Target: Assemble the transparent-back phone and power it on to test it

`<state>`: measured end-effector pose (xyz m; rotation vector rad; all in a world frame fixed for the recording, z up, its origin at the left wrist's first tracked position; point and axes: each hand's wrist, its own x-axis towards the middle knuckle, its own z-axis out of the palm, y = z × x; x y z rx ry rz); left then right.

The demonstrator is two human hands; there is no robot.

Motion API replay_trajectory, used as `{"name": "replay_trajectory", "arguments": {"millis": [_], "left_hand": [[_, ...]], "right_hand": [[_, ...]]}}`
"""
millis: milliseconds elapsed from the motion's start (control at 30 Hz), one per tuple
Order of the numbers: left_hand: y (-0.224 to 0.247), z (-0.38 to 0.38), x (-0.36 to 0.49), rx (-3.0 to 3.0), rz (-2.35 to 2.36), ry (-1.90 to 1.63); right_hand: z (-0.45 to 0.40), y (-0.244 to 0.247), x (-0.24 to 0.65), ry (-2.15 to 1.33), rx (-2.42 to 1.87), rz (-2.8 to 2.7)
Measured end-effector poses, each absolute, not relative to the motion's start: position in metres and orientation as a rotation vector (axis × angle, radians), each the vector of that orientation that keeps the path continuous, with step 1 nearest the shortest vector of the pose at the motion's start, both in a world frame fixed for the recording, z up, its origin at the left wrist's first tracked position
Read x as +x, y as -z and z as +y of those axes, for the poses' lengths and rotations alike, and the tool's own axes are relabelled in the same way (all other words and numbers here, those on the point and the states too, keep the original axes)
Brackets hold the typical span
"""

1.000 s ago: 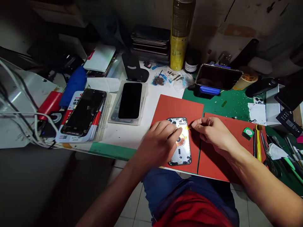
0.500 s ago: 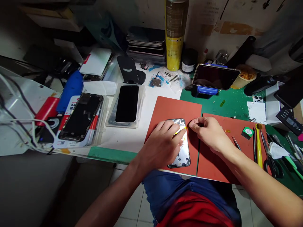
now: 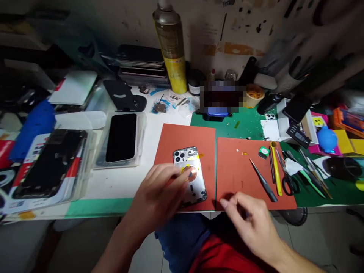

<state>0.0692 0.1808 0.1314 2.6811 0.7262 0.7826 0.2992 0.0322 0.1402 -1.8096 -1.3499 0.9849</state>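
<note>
A silver phone housing (image 3: 196, 182) with its camera lenses and a copper-coloured ring lies on the left red-brown mat (image 3: 182, 133). My left hand (image 3: 159, 197) is blurred by motion above the left side of this housing. Its fingertips reach over the ring, and what they hold, if anything, is unclear. Yellow bits show by those fingertips. My right hand (image 3: 253, 220) is at the front edge of the right red-brown mat (image 3: 233, 174). Its fingers are loosely curled, the thumb stands apart from them, and I see nothing held.
On the right mat are a dark-handled pointed tool (image 3: 264, 182), a yellow brush (image 3: 275, 170) and scissors (image 3: 286, 174). A black-screened phone (image 3: 121, 137) lies on a clear case at left, near a dark phone part (image 3: 51, 163). A spray can (image 3: 173, 57) stands behind.
The view has turned to the right. My right hand has drawn back from beside the housing to the mat's front edge. My left hand has shifted off the housing's upper part, uncovering the lenses.
</note>
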Motion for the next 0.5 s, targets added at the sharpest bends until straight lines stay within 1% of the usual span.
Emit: {"name": "replay_trajectory", "arguments": {"millis": [67, 133, 167, 200, 233, 267, 300, 333, 367, 400, 467, 500], "left_hand": [[-0.133, 0.151, 0.056, 2.569, 0.777, -1.03], [-0.124, 0.11, 0.04, 2.455, 0.795, -1.091], [-0.113, 0.088, 0.033, 2.441, 0.852, -1.056], [-0.099, 0.067, 0.025, 2.476, 0.869, -0.914], [-0.082, 0.048, 0.017, 2.508, 0.869, -0.768], [-0.063, 0.032, 0.01, 2.504, 0.918, -0.725], [-0.043, 0.02, 0.003, 2.466, 1.044, -0.751], [-0.024, 0.011, -0.003, 2.408, 1.232, -0.785], [-0.007, 0.005, -0.008, 2.318, 1.48, -0.84], [0.007, 0.0, -0.011, 2.247, 1.652, -0.819], [0.022, -0.005, -0.012, 2.226, 1.726, -0.796], [0.024, -0.006, -0.008, 2.262, 1.629, -0.782]], "right_hand": [[0.004, -0.138, 0.299, -1.0, -1.735, -1.458], [-0.021, -0.134, 0.3, -1.08, -1.703, -1.564], [-0.032, -0.129, 0.302, -1.131, -1.701, -1.615], [-0.044, -0.122, 0.305, -1.172, -1.704, -1.661], [-0.055, -0.113, 0.309, -1.174, -1.712, -1.694], [-0.065, -0.102, 0.314, -1.124, -1.726, -1.719], [-0.074, -0.089, 0.321, -1.015, -1.76, -1.744], [-0.082, -0.075, 0.329, -0.833, -1.813, -1.762], [-0.088, -0.06, 0.339, -0.586, -1.883, -1.786], [-0.092, -0.045, 0.349, -0.319, -1.943, -1.81], [-0.094, -0.019, 0.368, -0.138, -1.965, -1.826], [-0.093, -0.009, 0.375, -0.095, -1.961, -1.843]]}}
